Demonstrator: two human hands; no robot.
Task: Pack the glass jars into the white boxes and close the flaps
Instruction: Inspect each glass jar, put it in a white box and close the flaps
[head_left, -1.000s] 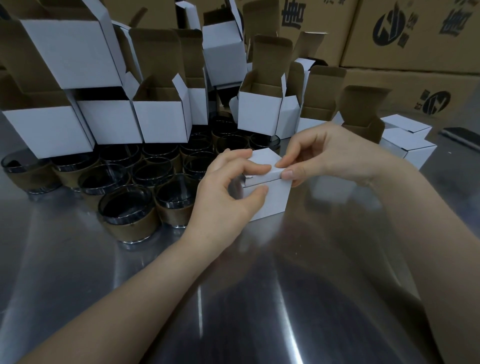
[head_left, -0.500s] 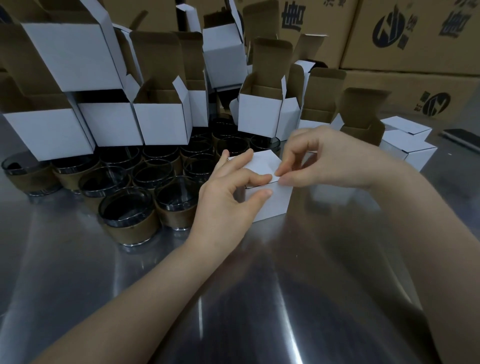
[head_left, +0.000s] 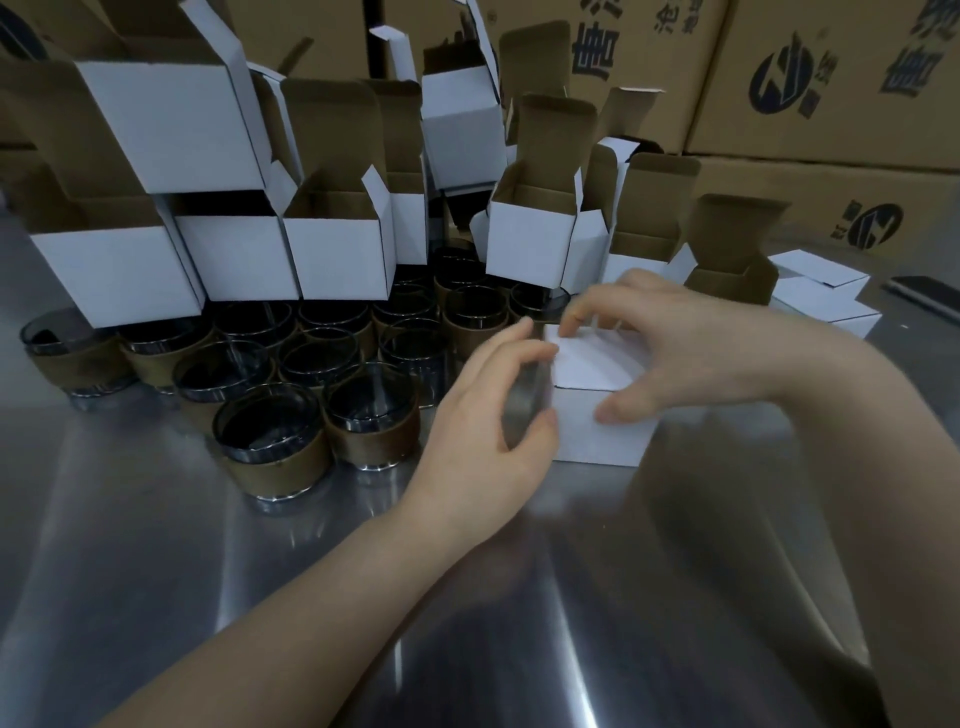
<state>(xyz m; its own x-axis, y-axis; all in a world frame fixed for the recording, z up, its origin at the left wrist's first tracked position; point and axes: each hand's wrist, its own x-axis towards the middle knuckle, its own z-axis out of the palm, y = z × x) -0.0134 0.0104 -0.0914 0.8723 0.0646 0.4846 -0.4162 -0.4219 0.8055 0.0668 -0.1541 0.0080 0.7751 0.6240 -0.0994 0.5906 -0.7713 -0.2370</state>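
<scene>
A small white box (head_left: 597, 441) stands on the steel table at centre, its top flap folded down. My right hand (head_left: 675, 353) holds it, thumb on the front face and fingers reaching over the top to the far edge. My left hand (head_left: 478, 431) spans the box's left side, thumb tip at the front-left edge and fingers curled round the back corner; it is motion-blurred. Several dark glass jars (head_left: 270, 447) with brown bands stand in a cluster to the left. The inside of the box is hidden.
Several open white boxes (head_left: 337, 265) with raised brown flaps are stacked behind and over the jars. Two closed white boxes (head_left: 826, 296) sit at the right. Large printed cartons (head_left: 831, 78) form the back wall. The reflective metal table (head_left: 156, 571) stretches toward me.
The top flap has gone down flat. My left index finger has slid off the box top to its side, and my right hand has spread over the top with the thumb dropping to the front face.
</scene>
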